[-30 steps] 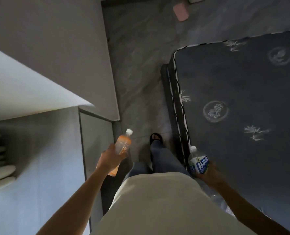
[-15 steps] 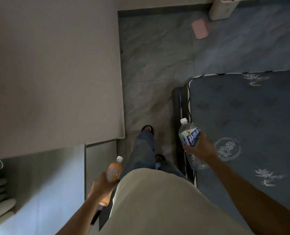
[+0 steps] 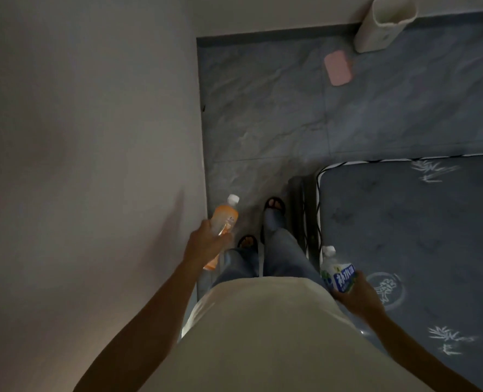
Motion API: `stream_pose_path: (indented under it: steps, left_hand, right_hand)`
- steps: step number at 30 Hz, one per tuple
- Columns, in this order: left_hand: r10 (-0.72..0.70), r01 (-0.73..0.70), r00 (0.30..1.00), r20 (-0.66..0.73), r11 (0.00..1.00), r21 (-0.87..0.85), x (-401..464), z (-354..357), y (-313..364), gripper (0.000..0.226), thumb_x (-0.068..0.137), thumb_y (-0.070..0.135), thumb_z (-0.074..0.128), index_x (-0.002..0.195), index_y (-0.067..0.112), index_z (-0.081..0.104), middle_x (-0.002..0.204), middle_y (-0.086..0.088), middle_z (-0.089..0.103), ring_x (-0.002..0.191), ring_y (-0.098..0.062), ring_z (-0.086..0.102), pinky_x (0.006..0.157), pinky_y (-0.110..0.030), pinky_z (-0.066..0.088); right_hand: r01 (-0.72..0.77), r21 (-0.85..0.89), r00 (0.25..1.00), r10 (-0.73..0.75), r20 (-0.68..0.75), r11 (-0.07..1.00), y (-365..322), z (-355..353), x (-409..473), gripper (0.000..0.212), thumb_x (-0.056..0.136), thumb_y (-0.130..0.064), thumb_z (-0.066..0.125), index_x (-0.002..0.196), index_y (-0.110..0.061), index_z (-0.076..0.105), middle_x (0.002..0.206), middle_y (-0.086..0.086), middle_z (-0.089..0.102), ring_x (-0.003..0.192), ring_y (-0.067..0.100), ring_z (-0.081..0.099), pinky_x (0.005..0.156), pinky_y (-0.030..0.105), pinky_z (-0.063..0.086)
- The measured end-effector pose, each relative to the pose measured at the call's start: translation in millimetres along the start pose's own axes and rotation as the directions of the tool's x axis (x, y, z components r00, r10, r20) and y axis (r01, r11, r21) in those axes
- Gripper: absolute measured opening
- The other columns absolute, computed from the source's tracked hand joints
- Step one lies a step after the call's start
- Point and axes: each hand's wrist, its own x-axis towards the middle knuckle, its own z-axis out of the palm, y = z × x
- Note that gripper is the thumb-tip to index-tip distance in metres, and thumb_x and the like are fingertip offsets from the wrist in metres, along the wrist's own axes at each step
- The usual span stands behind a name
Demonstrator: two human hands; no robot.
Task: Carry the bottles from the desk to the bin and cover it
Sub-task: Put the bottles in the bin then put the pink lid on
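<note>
Your left hand (image 3: 206,244) has its grip wrapped around a clear plastic orange-drink bottle (image 3: 223,222) with a white cap, left of the mattress (image 3: 421,236). Your right hand (image 3: 357,295) grips a water bottle (image 3: 337,274) with a blue-and-white label at the mattress's quilted near edge; its writing is unreadable. Beyond the mattress, a cream open bin (image 3: 383,22) stands on marbled grey floor (image 3: 263,108), a pink rounded lid (image 3: 338,67) just beside it.

We stand on a grey marbled tile floor (image 3: 263,114). On it, near the far wall, sit a white bin (image 3: 381,26) and, just beside it, a flat pink lid (image 3: 338,67). A patterned grey mattress (image 3: 418,236) lies at our right.
</note>
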Motion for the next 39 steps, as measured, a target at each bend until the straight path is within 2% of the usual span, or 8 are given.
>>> stream_pose_path:
  steps: [5, 10, 16, 19, 23, 31, 36, 39]
  left_hand:
    - [0.054, -0.054, 0.999, 0.007, 0.996, 0.069, 54.2, -21.2, 84.8, 0.070, 0.070, 0.061, 0.073, 0.125, 0.022, 0.054, 0.104, 0.000, 0.062, 0.094, -0.028, 0.064, 0.076, -0.032, 0.045]
    - [-0.017, 0.014, 1.000, 0.014, 0.984, 0.178, 87.5, -37.6, 123.8, 0.065, 0.077, 0.057, 0.071, 0.128, 0.020, 0.053, 0.118, -0.011, 0.068, 0.103, -0.035, 0.067, 0.079, -0.035, 0.048]
    - [-0.191, 0.180, 0.981, 0.039, 0.963, 0.199, 105.6, -66.6, 142.5, 0.067, 0.065, 0.065, 0.066, 0.116, 0.022, 0.063, 0.102, -0.009, 0.072, 0.086, -0.032, 0.067, 0.076, -0.038, 0.053]
    - [-0.220, 0.205, 0.975, 0.035, 0.948, 0.245, 123.5, -85.9, 147.8, 0.070, 0.075, 0.057, 0.075, 0.129, 0.017, 0.056, 0.119, -0.013, 0.068, 0.106, -0.036, 0.066, 0.078, -0.034, 0.045]
    - [-0.222, 0.194, 0.974, 0.050, 0.926, 0.323, 160.0, -112.8, 174.3, 0.068, 0.078, 0.065, 0.068, 0.126, 0.017, 0.059, 0.113, -0.010, 0.070, 0.099, -0.032, 0.067, 0.080, -0.036, 0.050]
    - [-0.039, -0.037, 0.989, 0.142, 0.869, 0.494, 263.3, -150.1, 334.0, 0.065, 0.085, 0.060, 0.064, 0.130, 0.014, 0.052, 0.125, -0.015, 0.067, 0.109, -0.035, 0.066, 0.081, -0.037, 0.051]
    - [0.149, -0.280, 0.951, 0.269, 0.783, 0.555, 312.1, -147.2, 471.9, 0.062, 0.075, 0.064, 0.069, 0.122, 0.025, 0.056, 0.104, -0.007, 0.073, 0.085, -0.029, 0.071, 0.064, -0.033, 0.056]
    - [0.239, -0.398, 0.911, 0.337, 0.723, 0.565, 333.1, -124.3, 551.6, 0.061, 0.074, 0.061, 0.071, 0.121, 0.026, 0.055, 0.105, -0.003, 0.072, 0.092, -0.028, 0.069, 0.073, -0.036, 0.055]
  right_hand:
    - [-0.049, 0.024, 0.999, 0.048, 0.024, 0.999, -24.8, -38.6, 42.3, 0.079, 0.068, -0.047, 0.087, 0.126, -0.011, 0.048, 0.112, 0.016, 0.070, 0.096, 0.034, 0.068, 0.077, 0.036, 0.052]
    - [-0.004, 0.097, 1.000, 0.003, 0.006, 0.995, -93.2, -98.4, 105.4, 0.085, 0.064, -0.037, 0.094, 0.129, -0.007, 0.048, 0.115, 0.017, 0.069, 0.090, 0.027, 0.063, 0.079, 0.030, 0.045]
    - [0.100, 0.158, 0.994, -0.093, -0.051, 0.982, -195.3, -174.7, 181.6, 0.091, 0.066, -0.039, 0.092, 0.136, -0.007, 0.044, 0.121, 0.015, 0.067, 0.107, 0.032, 0.066, 0.082, 0.032, 0.046]
    - [0.163, 0.180, 0.985, -0.149, -0.086, 0.970, -243.2, -208.9, 214.6, 0.092, 0.063, -0.039, 0.092, 0.135, -0.010, 0.043, 0.120, 0.013, 0.068, 0.106, 0.031, 0.067, 0.088, 0.040, 0.053]
    - [0.166, 0.182, 0.980, -0.140, -0.144, 0.969, -288.2, -244.2, 250.4, 0.093, 0.060, -0.043, 0.093, 0.132, -0.009, 0.044, 0.119, 0.013, 0.066, 0.106, 0.032, 0.066, 0.083, 0.035, 0.049]
    - [-0.002, 0.337, 0.995, 0.037, -0.096, 0.941, -311.8, -267.5, 266.1, 0.100, 0.064, -0.038, 0.093, 0.141, -0.009, 0.036, 0.123, 0.013, 0.064, 0.104, 0.028, 0.064, 0.087, 0.039, 0.053]
    - [-0.183, 0.492, 0.967, 0.246, -0.065, 0.851, -292.0, -269.4, 253.8, 0.097, 0.062, -0.035, 0.095, 0.138, -0.008, 0.042, 0.124, 0.016, 0.064, 0.105, 0.031, 0.064, 0.088, 0.038, 0.051]
    - [-0.290, 0.591, 0.934, 0.357, 0.004, 0.753, -272.3, -271.7, 251.1, 0.093, 0.061, -0.031, 0.097, 0.134, -0.007, 0.046, 0.118, 0.017, 0.068, 0.102, 0.033, 0.067, 0.091, 0.045, 0.055]
